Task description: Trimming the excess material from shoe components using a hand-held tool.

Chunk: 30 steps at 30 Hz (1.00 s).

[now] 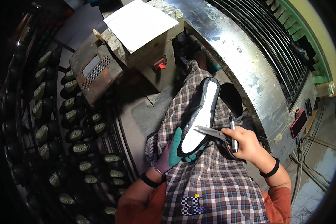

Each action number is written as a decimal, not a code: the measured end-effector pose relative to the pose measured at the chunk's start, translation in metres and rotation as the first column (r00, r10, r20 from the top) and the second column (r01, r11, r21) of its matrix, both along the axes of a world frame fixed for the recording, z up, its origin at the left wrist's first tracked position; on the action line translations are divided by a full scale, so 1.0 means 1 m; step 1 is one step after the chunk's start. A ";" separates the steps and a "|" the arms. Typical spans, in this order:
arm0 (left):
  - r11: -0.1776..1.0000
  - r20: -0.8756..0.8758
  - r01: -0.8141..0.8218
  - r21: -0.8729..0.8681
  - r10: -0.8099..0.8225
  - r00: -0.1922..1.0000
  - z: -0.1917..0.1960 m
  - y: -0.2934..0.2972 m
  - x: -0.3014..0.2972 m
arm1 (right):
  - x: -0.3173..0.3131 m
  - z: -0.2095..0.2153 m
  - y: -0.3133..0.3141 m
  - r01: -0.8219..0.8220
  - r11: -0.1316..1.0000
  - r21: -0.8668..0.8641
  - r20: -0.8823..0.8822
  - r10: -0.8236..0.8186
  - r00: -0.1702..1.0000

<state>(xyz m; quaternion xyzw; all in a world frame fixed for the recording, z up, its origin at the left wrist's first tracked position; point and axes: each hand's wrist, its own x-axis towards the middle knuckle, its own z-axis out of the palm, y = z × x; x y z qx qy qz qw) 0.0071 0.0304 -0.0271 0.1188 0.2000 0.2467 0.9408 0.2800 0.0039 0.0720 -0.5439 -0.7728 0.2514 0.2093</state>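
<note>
- Far left, I've got racks of dark shoe lasts (44, 108) standing in rows on a curved trolley, many of them with pale soles showing.
- Next over, a rusty metal box with a perforated panel (95, 72) sits beside a worn machine block with a white sheet of paper (140, 22) on top and a small red switch (161, 66) on its face.
- Now the left hand (170, 153), in a teal and grey work glove, is closed round the heel end of the shoe upper on its last (201, 115), thumb on one side, fingertips curling under the other.
- That shoe lies sole-up across the checked apron (212, 179) on my lap, black upper material lapped round a white insole board.
- The lasting margin looks folded over most of the way round; I judge trimming is under way near the heel, with the toe end not yet reached.
- Right hand (246, 143), bare, is clamped on a pair of scissors (212, 132), blades slightly apart with the tips over the white insole, and it also pinches a silver pen-like tool (233, 134) upright.
- Far right, a curved shiny metal machine housing (246, 63) with a slatted grille and a red-rimmed control panel (298, 123).
</note>
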 end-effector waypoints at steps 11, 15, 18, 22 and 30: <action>0.987 -0.416 -0.031 0.159 0.096 0.904 -0.012 -0.016 -0.001 | -0.001 0.043 -0.022 -0.324 0.940 0.111 0.640 0.182 0.747; 0.982 -0.383 -0.148 0.118 0.183 0.905 0.000 -0.017 0.010 | 0.003 0.028 -0.014 -0.280 0.958 0.061 0.508 0.212 0.835; 1.000 -0.068 0.008 0.028 -0.006 0.998 0.019 0.001 0.000 | -0.006 -0.010 -0.016 -0.117 0.988 0.099 0.168 0.099 0.981; 0.998 -0.142 -0.064 -0.028 0.059 0.988 0.032 0.002 0.011 | -0.037 -0.030 -0.013 0.147 0.988 -0.054 -0.422 -0.156 0.893; 0.997 -0.149 -0.019 0.075 0.030 0.988 0.025 0.000 0.007 | -0.009 0.003 -0.021 -0.132 0.965 0.225 0.380 0.038 0.924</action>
